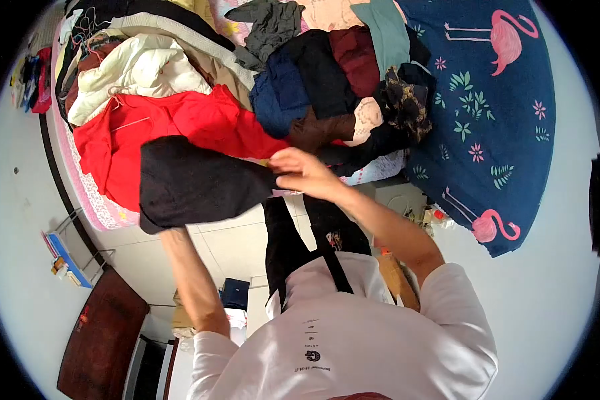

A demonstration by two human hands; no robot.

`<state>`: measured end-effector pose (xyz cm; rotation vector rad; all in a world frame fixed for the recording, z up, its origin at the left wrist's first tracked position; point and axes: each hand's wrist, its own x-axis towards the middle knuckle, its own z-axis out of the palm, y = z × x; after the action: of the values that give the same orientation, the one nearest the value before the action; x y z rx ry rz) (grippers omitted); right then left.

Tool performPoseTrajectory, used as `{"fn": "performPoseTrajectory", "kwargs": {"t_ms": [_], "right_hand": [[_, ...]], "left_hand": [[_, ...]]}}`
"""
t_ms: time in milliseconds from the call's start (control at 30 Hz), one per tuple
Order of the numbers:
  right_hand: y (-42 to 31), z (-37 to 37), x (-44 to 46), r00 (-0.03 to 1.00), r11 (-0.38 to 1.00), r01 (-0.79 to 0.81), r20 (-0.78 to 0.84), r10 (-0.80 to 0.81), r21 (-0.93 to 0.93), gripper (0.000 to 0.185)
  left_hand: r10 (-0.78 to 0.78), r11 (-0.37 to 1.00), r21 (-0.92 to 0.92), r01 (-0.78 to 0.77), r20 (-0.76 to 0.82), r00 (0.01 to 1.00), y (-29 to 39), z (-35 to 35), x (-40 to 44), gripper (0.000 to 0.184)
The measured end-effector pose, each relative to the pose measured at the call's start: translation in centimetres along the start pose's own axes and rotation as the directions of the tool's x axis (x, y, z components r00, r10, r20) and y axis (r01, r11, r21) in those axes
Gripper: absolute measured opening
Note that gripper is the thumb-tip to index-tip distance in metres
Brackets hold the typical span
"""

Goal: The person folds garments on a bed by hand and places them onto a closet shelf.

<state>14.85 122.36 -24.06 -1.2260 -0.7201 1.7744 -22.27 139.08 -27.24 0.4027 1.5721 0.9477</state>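
Observation:
A black garment point(200, 183) is stretched between my two arms, wide at the left and narrowing to the right. My left forearm reaches up to its lower left edge, where the cloth hides my left hand and its fingers. At the narrow end is my right hand point(305, 175), its bent fingers on the cloth; motion blurs them slightly. Just beyond the black garment, a red garment point(173, 117) lies spread on the bed, partly covered by it.
Cream clothing point(137, 70) and a heap of dark blue point(280, 90), maroon point(355, 60) and patterned clothes point(407, 100) cover the bed. A navy flamingo cloth point(487, 127) is at the right. Below the bed are floor tiles point(230, 250) and a dark wooden panel point(103, 333).

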Motion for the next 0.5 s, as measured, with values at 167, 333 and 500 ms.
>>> {"fn": "performPoseTrajectory", "kwargs": {"t_ms": [167,333,500], "right_hand": [[3.4,-8.8,3.6,0.958,0.833,-0.051,-0.262,-0.114,-0.551,0.045],[2.1,-14.1,10.0,0.855,0.300,-0.210,-0.324,-0.406,-0.930,0.071],[1.7,-12.8,14.6,0.874,-0.041,-0.403,-0.371,-0.313,-0.914,0.099]], "left_hand": [[0.198,0.950,0.260,-0.170,-0.086,0.977,5.8,0.7,5.4,0.043],[0.127,0.720,0.684,-0.115,0.034,0.991,1.7,-3.1,9.7,0.039],[-0.118,0.733,0.680,-0.030,0.170,0.978,-7.8,-3.1,7.7,0.042]]}}
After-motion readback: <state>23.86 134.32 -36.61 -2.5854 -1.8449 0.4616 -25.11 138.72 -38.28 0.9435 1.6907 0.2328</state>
